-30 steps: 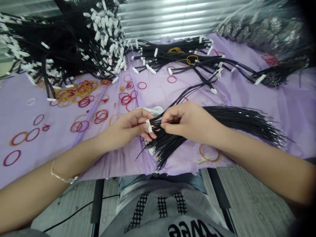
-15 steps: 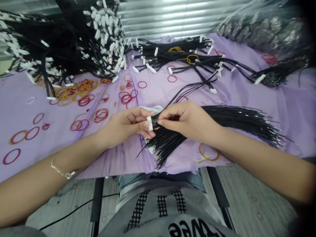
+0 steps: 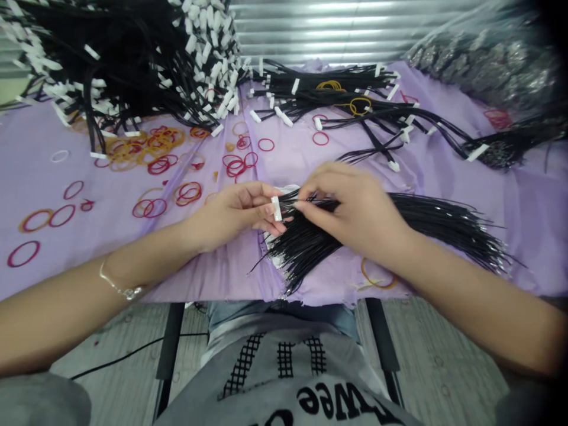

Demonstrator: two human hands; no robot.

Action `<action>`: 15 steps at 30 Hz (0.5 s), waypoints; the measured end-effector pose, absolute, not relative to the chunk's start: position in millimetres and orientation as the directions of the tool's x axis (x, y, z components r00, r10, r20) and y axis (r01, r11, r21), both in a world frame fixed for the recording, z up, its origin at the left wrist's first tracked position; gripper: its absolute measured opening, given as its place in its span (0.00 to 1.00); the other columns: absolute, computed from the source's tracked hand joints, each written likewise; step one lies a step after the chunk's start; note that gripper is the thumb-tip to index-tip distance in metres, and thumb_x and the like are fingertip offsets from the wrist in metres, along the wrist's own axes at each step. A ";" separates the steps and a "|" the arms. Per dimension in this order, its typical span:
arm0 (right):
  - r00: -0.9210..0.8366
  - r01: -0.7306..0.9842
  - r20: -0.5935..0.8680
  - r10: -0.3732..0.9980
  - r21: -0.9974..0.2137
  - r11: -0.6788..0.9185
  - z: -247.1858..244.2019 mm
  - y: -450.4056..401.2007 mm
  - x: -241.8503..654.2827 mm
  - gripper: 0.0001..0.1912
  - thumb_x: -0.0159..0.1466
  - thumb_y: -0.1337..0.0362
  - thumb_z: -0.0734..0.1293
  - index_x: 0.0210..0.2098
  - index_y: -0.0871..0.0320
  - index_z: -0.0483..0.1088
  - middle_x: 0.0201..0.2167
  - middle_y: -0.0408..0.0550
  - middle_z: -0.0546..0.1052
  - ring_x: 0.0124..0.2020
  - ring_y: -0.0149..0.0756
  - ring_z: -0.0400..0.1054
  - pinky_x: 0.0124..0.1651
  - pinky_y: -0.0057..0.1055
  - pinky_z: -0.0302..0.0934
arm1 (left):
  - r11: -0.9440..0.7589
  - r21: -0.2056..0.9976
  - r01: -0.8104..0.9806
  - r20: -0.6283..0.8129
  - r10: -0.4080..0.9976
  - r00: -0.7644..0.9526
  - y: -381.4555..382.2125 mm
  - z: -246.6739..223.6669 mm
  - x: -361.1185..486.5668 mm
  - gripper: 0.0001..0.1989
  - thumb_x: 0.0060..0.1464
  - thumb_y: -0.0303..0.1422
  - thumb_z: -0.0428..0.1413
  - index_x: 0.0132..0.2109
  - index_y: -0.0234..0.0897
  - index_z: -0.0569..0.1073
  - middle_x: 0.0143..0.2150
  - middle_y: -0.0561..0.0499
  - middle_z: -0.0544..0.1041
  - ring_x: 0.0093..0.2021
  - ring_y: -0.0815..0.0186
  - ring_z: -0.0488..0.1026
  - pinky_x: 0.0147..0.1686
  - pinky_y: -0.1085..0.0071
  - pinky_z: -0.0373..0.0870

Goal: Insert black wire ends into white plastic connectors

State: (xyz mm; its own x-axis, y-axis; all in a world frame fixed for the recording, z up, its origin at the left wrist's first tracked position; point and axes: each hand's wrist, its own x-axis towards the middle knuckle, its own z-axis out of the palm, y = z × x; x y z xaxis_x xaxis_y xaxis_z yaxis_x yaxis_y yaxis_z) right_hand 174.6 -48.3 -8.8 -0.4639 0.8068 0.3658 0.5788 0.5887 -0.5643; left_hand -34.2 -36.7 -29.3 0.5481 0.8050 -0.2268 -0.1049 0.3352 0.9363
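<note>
The left hand (image 3: pixel 235 216) reaches in from the left, palm turned inward, its fingers closed and pinching a small white plastic connector (image 3: pixel 277 208) against the thumb. The right hand (image 3: pixel 357 213) comes in from the right, fingers curled, slightly blurred and gripping a fanned bundle of thin black wires (image 3: pixel 444 222) just beside the connector. From the connector, the bundle's loose ends splay out under the right hand and toward the person. Beyond the connector lie a lilac plastic sheet (image 3: pixel 39 154) scattered with red and yellow rubber bands (image 3: pixel 189 193) and a heaped pile of black wires with white connectors (image 3: pixel 133 59). A thin silver bracelet (image 3: pixel 119 288) circles the left wrist.
</note>
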 end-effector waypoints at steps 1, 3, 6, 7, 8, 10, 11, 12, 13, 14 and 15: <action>-0.470 0.589 0.430 0.771 -0.498 0.637 -5.9 -49.6 177.7 0.03 0.59 0.70 0.64 0.32 0.58 0.70 0.33 0.48 0.72 0.35 0.33 0.64 0.40 0.30 0.58 | 0.349 0.928 -0.131 -0.229 0.812 0.536 -36.3 -29.5 -34.2 0.09 0.54 0.24 0.58 0.43 0.29 0.69 0.31 0.50 0.77 0.29 0.71 0.76 0.33 0.76 0.75; -0.604 0.536 0.387 0.696 -0.450 0.715 -1.5 -51.8 182.8 0.03 0.60 0.70 0.64 0.31 0.58 0.70 0.32 0.48 0.71 0.35 0.33 0.64 0.39 0.30 0.58 | 0.375 0.913 -0.158 -0.248 0.820 0.516 -35.6 -29.4 -34.3 0.08 0.55 0.23 0.56 0.43 0.28 0.70 0.30 0.50 0.77 0.29 0.72 0.76 0.32 0.77 0.74; -0.828 0.440 0.095 0.552 -0.498 0.747 -2.7 -52.8 184.0 0.05 0.61 0.71 0.64 0.29 0.59 0.71 0.29 0.45 0.72 0.31 0.31 0.65 0.35 0.29 0.58 | 0.383 0.911 -0.152 -0.265 0.827 0.496 -34.9 -28.8 -34.0 0.06 0.56 0.22 0.54 0.42 0.28 0.70 0.28 0.50 0.76 0.28 0.72 0.75 0.32 0.78 0.73; -0.846 0.447 0.033 0.533 -0.502 0.740 -4.9 -52.9 182.9 0.05 0.61 0.71 0.64 0.29 0.59 0.72 0.30 0.46 0.72 0.32 0.32 0.65 0.36 0.29 0.59 | 0.378 0.912 -0.156 -0.259 0.829 0.496 -34.8 -28.8 -33.9 0.06 0.56 0.21 0.54 0.42 0.28 0.70 0.28 0.50 0.76 0.29 0.72 0.75 0.32 0.78 0.73; -0.842 0.467 0.002 0.540 -0.497 0.731 -7.2 -53.2 181.5 0.05 0.61 0.71 0.64 0.30 0.60 0.72 0.31 0.47 0.72 0.33 0.32 0.66 0.37 0.30 0.59 | 0.373 0.913 -0.165 -0.249 0.830 0.500 -34.7 -28.9 -33.8 0.06 0.56 0.21 0.54 0.42 0.28 0.70 0.28 0.50 0.76 0.29 0.72 0.76 0.32 0.78 0.73; -0.825 0.496 -0.003 0.565 -0.482 0.723 -11.2 -54.3 178.7 0.04 0.60 0.71 0.65 0.30 0.60 0.73 0.32 0.47 0.72 0.34 0.34 0.65 0.39 0.31 0.59 | 0.368 0.913 -0.177 -0.234 0.826 0.514 -34.6 -29.4 -33.8 0.06 0.55 0.22 0.55 0.42 0.29 0.71 0.29 0.50 0.76 0.29 0.71 0.76 0.32 0.78 0.73; -0.824 0.502 -0.004 0.566 -0.468 0.728 -12.3 -55.3 177.8 0.04 0.60 0.71 0.65 0.30 0.61 0.73 0.33 0.48 0.72 0.35 0.34 0.65 0.40 0.31 0.59 | 0.368 0.913 -0.174 -0.233 0.822 0.519 -34.5 -29.7 -34.0 0.06 0.55 0.23 0.55 0.42 0.29 0.71 0.29 0.50 0.76 0.30 0.71 0.75 0.32 0.78 0.73; -0.825 0.507 -0.004 0.565 -0.449 0.736 -12.9 -56.5 177.2 0.04 0.60 0.71 0.65 0.31 0.61 0.72 0.33 0.48 0.72 0.36 0.35 0.65 0.41 0.32 0.59 | 0.370 0.915 -0.165 -0.237 0.819 0.522 -34.4 -30.0 -34.2 0.07 0.55 0.23 0.56 0.42 0.29 0.71 0.29 0.50 0.76 0.30 0.71 0.75 0.31 0.78 0.73; -0.826 0.511 -0.005 0.563 -0.428 0.745 -12.9 -57.8 177.1 0.04 0.61 0.71 0.65 0.31 0.62 0.72 0.33 0.49 0.71 0.37 0.36 0.64 0.42 0.32 0.59 | 0.371 0.916 -0.152 -0.244 0.817 0.523 -34.4 -30.2 -34.4 0.07 0.55 0.24 0.56 0.42 0.29 0.71 0.29 0.50 0.76 0.30 0.71 0.75 0.31 0.78 0.73; -0.829 0.510 -0.002 0.559 -0.412 0.755 -12.5 -59.0 177.3 0.04 0.61 0.71 0.64 0.32 0.62 0.71 0.33 0.49 0.71 0.37 0.36 0.64 0.42 0.33 0.59 | 0.371 0.918 -0.141 -0.250 0.815 0.522 -34.4 -30.3 -34.7 0.07 0.55 0.25 0.56 0.42 0.29 0.71 0.29 0.50 0.76 0.30 0.71 0.75 0.31 0.78 0.73; -0.832 0.507 0.002 0.555 -0.405 0.761 -11.6 -59.9 177.8 0.04 0.62 0.71 0.63 0.32 0.63 0.71 0.34 0.50 0.71 0.38 0.37 0.64 0.43 0.33 0.59 | 0.370 0.920 -0.131 -0.254 0.815 0.521 -34.4 -30.3 -34.9 0.07 0.55 0.25 0.56 0.43 0.29 0.71 0.30 0.50 0.76 0.30 0.71 0.75 0.31 0.79 0.73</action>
State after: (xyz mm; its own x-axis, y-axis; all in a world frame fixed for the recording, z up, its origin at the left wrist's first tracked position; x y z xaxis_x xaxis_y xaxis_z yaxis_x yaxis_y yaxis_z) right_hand 177.8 -59.9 -11.6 -0.8319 0.5549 0.0019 0.5068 0.7611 -0.4048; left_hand -34.9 -34.4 -30.3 0.5206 0.8152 -0.2539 -0.1309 0.3701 0.9197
